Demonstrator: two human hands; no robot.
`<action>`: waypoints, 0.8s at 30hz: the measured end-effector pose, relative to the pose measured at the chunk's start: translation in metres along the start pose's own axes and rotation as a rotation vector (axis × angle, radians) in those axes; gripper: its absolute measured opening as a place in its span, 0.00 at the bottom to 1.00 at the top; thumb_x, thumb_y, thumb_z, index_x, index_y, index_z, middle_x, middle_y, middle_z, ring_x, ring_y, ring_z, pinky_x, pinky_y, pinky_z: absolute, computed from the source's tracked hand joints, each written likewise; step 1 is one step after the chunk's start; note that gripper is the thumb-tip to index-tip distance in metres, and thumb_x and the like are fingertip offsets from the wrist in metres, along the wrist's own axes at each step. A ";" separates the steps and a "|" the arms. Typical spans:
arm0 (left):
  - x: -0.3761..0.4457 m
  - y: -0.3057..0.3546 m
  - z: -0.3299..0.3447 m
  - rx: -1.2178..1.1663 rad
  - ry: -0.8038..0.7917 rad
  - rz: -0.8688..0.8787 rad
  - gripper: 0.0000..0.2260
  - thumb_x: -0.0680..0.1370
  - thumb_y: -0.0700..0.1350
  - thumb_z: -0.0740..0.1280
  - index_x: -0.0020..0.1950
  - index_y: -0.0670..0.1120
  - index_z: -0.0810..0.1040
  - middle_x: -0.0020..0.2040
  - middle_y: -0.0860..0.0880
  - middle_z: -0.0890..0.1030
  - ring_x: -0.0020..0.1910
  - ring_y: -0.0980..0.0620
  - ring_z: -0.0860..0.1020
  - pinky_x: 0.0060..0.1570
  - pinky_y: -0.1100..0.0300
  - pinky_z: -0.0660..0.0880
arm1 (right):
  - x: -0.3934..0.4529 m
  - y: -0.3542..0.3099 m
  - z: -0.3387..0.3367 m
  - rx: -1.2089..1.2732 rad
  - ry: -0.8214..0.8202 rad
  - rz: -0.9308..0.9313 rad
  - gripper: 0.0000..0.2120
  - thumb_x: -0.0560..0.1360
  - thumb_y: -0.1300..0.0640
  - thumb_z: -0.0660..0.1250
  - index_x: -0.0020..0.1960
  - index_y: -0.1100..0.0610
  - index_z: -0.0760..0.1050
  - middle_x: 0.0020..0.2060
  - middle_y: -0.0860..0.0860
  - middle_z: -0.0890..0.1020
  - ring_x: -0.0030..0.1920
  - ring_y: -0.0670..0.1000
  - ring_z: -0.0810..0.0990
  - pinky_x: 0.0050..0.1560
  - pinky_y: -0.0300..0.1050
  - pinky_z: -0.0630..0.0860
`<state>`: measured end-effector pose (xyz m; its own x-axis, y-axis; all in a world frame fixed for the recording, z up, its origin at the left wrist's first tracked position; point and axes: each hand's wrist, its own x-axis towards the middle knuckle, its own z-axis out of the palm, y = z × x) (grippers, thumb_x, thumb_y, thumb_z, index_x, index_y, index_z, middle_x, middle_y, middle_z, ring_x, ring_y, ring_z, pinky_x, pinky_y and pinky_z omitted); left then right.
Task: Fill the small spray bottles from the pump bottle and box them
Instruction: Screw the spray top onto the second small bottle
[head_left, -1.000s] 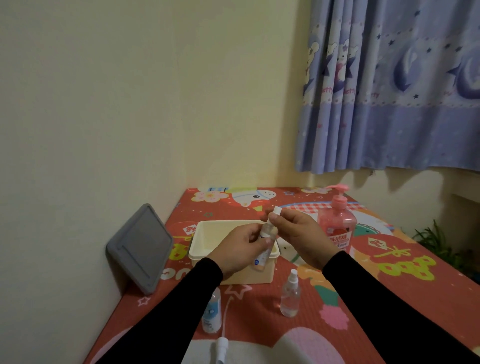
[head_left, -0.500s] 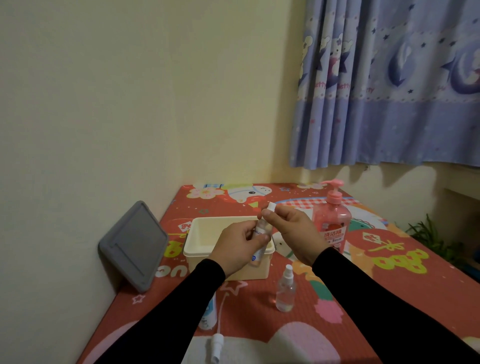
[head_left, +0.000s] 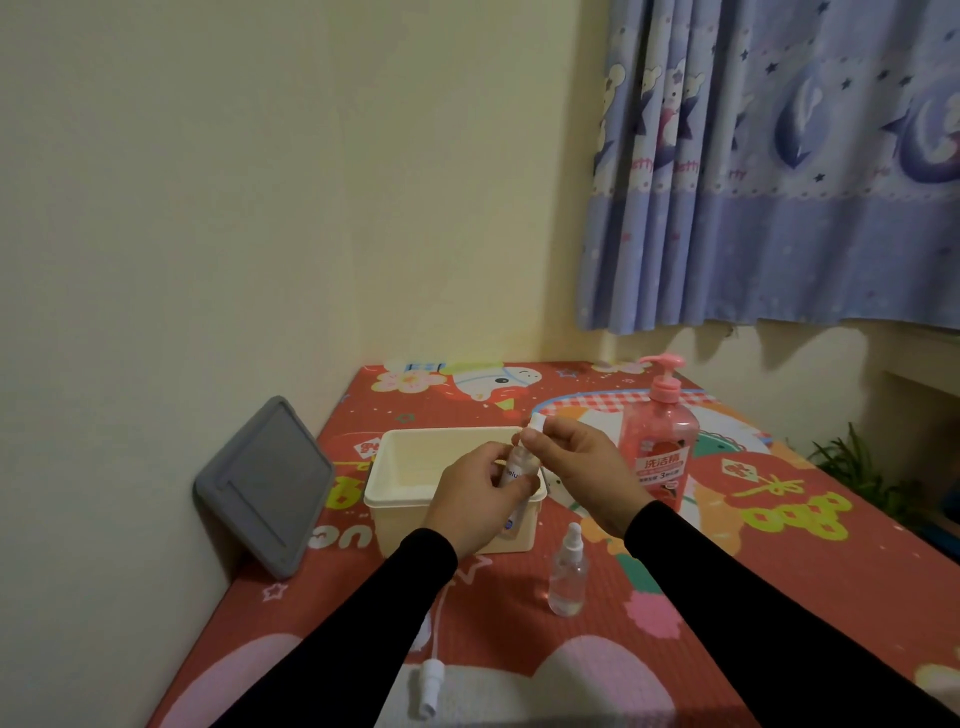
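My left hand (head_left: 480, 501) grips a small clear spray bottle (head_left: 515, 470) by its body, held over the near right corner of the cream plastic box (head_left: 410, 483). The fingers of my right hand (head_left: 582, 467) pinch the bottle's white spray cap (head_left: 536, 423) at the top. The pink pump bottle (head_left: 660, 441) stands upright just right of my right hand. A second small clear spray bottle (head_left: 567, 571) with its white cap on stands on the mat in front of the box. A loose white spray head with its tube (head_left: 430, 675) lies near the front edge, partly behind my left sleeve.
A grey tablet-like panel (head_left: 265, 488) leans against the left wall. The red cartoon mat (head_left: 779, 561) covers the table. A blue curtain (head_left: 769, 166) hangs at the back right, and a green plant (head_left: 857, 462) sits past the table's right edge.
Both hands stay on the bottle and cap at the box's corner. The camera view has shifted a little, so everything sits slightly lower and to the left.
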<state>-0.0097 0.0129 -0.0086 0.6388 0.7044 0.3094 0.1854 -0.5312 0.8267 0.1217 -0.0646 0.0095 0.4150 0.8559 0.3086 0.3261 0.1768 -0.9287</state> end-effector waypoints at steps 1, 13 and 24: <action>-0.001 -0.002 0.001 -0.015 -0.003 -0.016 0.09 0.74 0.51 0.70 0.53 0.53 0.76 0.45 0.53 0.84 0.44 0.55 0.82 0.48 0.52 0.79 | -0.001 0.001 -0.001 -0.024 -0.013 0.002 0.16 0.76 0.46 0.67 0.51 0.59 0.79 0.48 0.63 0.82 0.51 0.63 0.81 0.56 0.59 0.77; -0.030 -0.030 0.022 0.024 0.052 -0.153 0.12 0.73 0.45 0.69 0.54 0.50 0.73 0.46 0.50 0.82 0.45 0.50 0.80 0.44 0.54 0.78 | -0.029 0.023 -0.026 -0.777 0.039 -0.096 0.25 0.79 0.39 0.55 0.71 0.50 0.69 0.72 0.47 0.68 0.73 0.46 0.64 0.68 0.40 0.59; -0.054 -0.045 0.041 0.057 0.035 -0.167 0.04 0.74 0.43 0.67 0.45 0.46 0.72 0.37 0.52 0.78 0.33 0.57 0.74 0.35 0.64 0.71 | -0.055 0.048 -0.047 -0.942 -0.036 -0.001 0.29 0.78 0.36 0.50 0.76 0.45 0.58 0.77 0.45 0.57 0.77 0.47 0.56 0.74 0.45 0.55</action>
<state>-0.0215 -0.0209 -0.0819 0.5697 0.8003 0.1868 0.3296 -0.4308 0.8401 0.1541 -0.1261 -0.0421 0.3933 0.8731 0.2881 0.8852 -0.2750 -0.3752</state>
